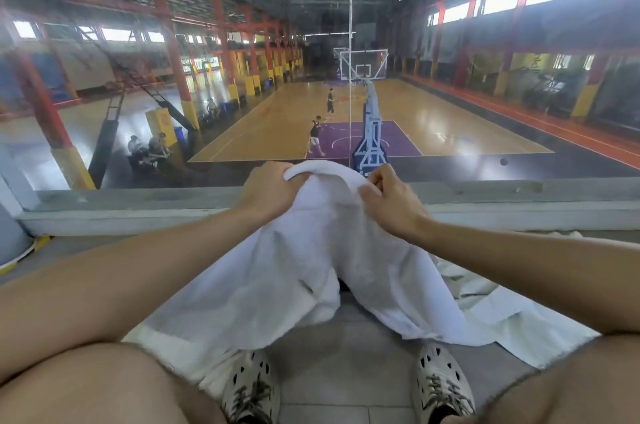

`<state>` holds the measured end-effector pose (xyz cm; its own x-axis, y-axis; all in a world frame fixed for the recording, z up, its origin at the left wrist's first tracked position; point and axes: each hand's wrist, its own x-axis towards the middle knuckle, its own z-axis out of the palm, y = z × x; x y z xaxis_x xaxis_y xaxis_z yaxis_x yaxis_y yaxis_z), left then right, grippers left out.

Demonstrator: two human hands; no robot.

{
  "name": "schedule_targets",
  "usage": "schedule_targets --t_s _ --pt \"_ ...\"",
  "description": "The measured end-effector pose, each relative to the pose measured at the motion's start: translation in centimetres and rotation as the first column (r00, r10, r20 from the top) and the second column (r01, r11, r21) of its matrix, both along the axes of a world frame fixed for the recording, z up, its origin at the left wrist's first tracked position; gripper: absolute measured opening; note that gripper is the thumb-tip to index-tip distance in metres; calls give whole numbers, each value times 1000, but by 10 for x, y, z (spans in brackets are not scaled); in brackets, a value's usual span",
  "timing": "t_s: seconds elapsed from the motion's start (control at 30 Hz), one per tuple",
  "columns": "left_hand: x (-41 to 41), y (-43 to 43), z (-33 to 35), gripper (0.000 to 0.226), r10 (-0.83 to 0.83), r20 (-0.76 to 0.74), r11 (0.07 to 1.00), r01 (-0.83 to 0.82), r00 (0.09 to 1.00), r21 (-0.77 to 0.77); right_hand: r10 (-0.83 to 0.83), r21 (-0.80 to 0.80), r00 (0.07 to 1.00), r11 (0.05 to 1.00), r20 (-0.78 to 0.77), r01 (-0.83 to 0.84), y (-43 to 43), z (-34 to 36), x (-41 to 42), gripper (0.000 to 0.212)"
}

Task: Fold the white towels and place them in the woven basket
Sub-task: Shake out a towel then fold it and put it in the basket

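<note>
Just above the shoes (251, 385), lower middle of frame, the white towel (311, 267) hangs down to a pale sheet (502, 312) on the tiled floor. It looks soft, floppy and light, so I'd pinch the corners. Left grip (268, 188) and right grip (391, 205) are both clenched on its bunched top edge, centre frame. No woven basket in sight.
</note>
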<state>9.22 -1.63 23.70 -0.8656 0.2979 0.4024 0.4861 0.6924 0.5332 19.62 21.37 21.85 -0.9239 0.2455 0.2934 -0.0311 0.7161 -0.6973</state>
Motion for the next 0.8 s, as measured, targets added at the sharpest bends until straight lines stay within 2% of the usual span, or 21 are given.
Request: schedule_targets --t_s 0.07,0.1,0.17,0.2,0.27,0.33,0.37,0.4,0.43,0.47,0.5,0.57,0.6,0.63,0.67,0.73,0.8 --pt "5 9 5 46 -42 -21 998 43 999 56 69 136 997 989 -40 -63 -11 3 2 55" --pt "9 12 6 43 -74 -34 996 76 997 52 80 224 995 972 -52 -66 -13 1 -2 55" --pt "11 17 2 39 -124 -59 992 123 991 -22 30 334 999 943 -29 -18 -10 -2 -10 21" --pt "9 15 0 36 -129 -74 988 122 989 -96 -9 322 1000 947 -3 9 -4 -1 -13 12" --pt "-3 3 -6 30 -87 -105 969 60 991 -239 -71 257 997 964 -7 70 7 4 -14 21" --pt "-16 -18 -14 24 5 -90 959 -30 996 -280 -78 159 997 984 -19 80 17 9 -14 28" --pt "-21 -28 -18 20 45 -55 968 -57 997 -246 -47 146 999 988 -18 49 21 11 -13 38" --pt "-24 -37 -22 15 62 -17 981 -64 998 -183 17 197 1000 980 -17 -13 22 12 -11 53" --pt "-27 -44 -24 20 66 13 992 -65 998 -107 117 320 993 941 -8 -108 24 11 -9 67" --pt "-28 -46 -25 34 67 42 997 -65 997 -36 238 495 971 841 27 -220 25 9 -5 76" --pt "-27 -45 -24 47 64 56 998 -65 996 20 350 677 931 662 99 -321 27 8 -3 79" --pt "-21 -39 -20 62 51 53 996 -55 997 74 471 875 837 237 277 -423 29 2 3 63" --pt "-17 -36 -17 63 51 44 996 -54 998 73 507 908 805 97 308 -408 29 0 5 46" --pt "-15 -33 -14 62 56 28 996 -57 998 62 536 926 782 -2 319 -377 31 -4 6 31" --pt "-13 -32 -12 61 68 10 997 -68 998 47 537 935 776 -77 332 -346 33 -5 8 27" --pt "-19 -35 -11 61 97 5 994 -97 995 42 514 938 784 -198 347 -285 39 -6 8 30" --pt "-25 -40 -13 65 130 29 991 -131 991 31 547 952 782 -227 300 -206 43 1 7 21"
